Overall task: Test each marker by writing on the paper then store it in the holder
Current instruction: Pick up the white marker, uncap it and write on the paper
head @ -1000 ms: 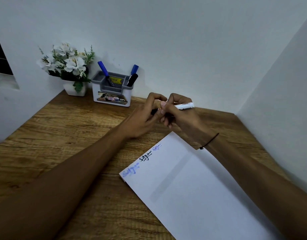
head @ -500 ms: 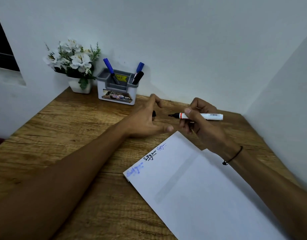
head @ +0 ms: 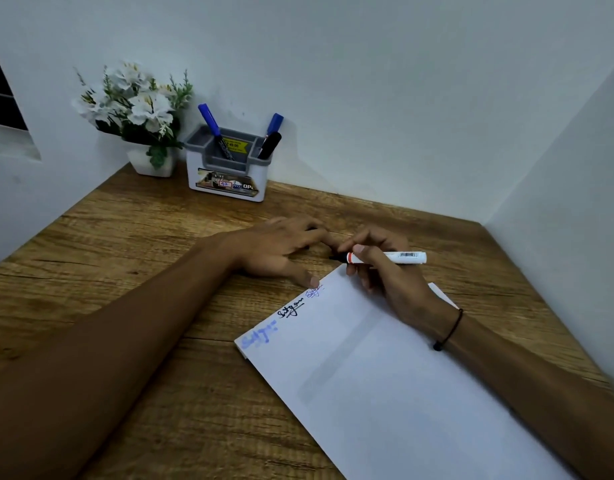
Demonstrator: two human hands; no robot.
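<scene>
A white sheet of paper lies on the wooden desk, with three scribbles, two blue and one black, along its top-left edge. My right hand grips an uncapped white marker with an orange band, its black tip pointing left just above the paper's far corner. My left hand rests palm down beside that corner, thumb touching the paper edge, fingers curled over a dark marker cap that barely shows. The grey-and-white holder stands against the back wall with two blue-capped markers and one black-capped marker.
A white pot of artificial white flowers sits left of the holder in the corner. White walls close the desk at the back and the right. A thin black band circles my right wrist.
My hands pulled apart and the cap came off the marker. Both hands then dropped toward the desk; the left now lies flat by the paper, and the marker tip is near the paper's corner.
</scene>
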